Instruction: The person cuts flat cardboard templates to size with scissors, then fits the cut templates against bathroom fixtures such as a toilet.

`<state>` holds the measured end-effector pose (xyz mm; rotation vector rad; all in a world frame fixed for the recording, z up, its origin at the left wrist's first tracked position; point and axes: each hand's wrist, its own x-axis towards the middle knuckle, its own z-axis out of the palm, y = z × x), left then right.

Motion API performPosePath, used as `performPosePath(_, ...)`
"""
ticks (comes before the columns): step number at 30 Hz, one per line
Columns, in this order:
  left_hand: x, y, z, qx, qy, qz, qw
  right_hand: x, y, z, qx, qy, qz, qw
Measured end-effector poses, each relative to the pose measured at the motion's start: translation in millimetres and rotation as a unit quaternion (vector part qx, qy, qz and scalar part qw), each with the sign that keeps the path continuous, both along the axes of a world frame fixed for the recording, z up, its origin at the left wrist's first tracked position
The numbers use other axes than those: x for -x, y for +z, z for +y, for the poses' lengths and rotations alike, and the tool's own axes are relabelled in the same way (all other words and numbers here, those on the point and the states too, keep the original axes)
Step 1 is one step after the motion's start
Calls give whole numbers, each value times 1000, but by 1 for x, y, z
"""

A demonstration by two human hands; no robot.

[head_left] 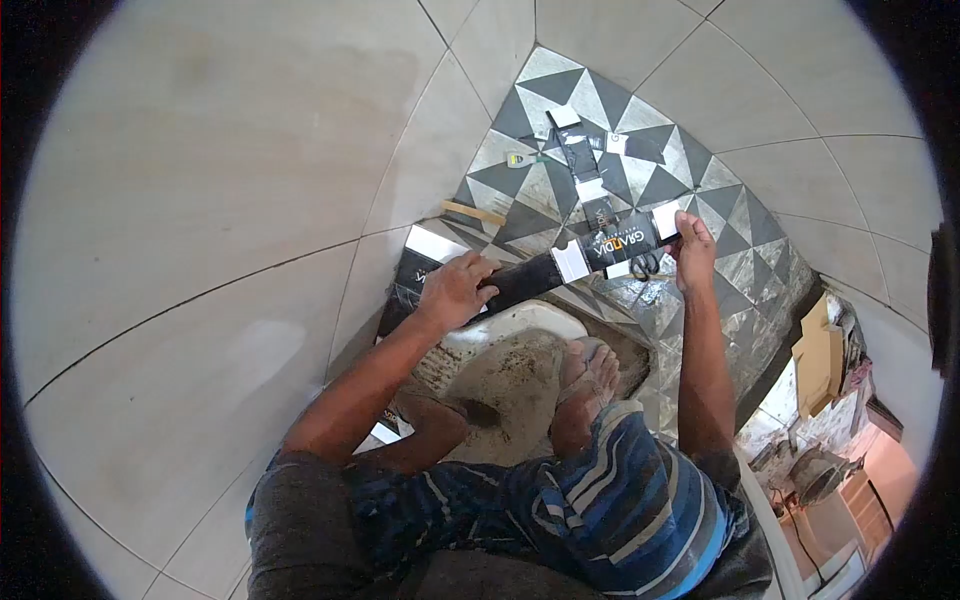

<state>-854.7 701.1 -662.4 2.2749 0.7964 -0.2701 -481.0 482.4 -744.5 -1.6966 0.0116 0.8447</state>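
Observation:
A long black and white strip (620,243) with "GRANDIA" lettering stretches between my hands above the floor. At its right end my right hand (692,245) is closed, pinching the white end between thumb and fingers. My left hand (460,290) lies over its left part, the fingers bent on the dark surface. Beyond it, another black and white strip (577,150) lies on the patterned floor (640,120). A black printed piece (410,270) with a white edge is by the wall at my left hand.
A squat toilet pan (500,345), dirty inside, is under my arms, with my sandalled foot at its right. A putty knife (522,160) and a wooden stick (474,212) lie on the floor. Torn cardboard (818,355) and a bucket-like object (815,475) are beyond the doorway at right.

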Motion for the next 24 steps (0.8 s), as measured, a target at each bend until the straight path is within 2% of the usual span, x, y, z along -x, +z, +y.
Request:
performPosePath(5,8,1,-7,-27,30,-24,999,0,-2,-6,-14,6,-10,1000)
performPosePath(7,15,6,-11,-36,52,34,997,0,-2,-4,-10,5,-11,1000)
performPosePath(11,33,4,-9,-59,44,34,997,-2,0,0,12,2,-10,1000)
performPosePath(13,41,2,-5,-29,67,46,996,-6,-2,3,-1,12,-6,1000)
performPosePath(24,48,3,0,-20,17,72,997,-13,7,25,-6,23,-14,1000)
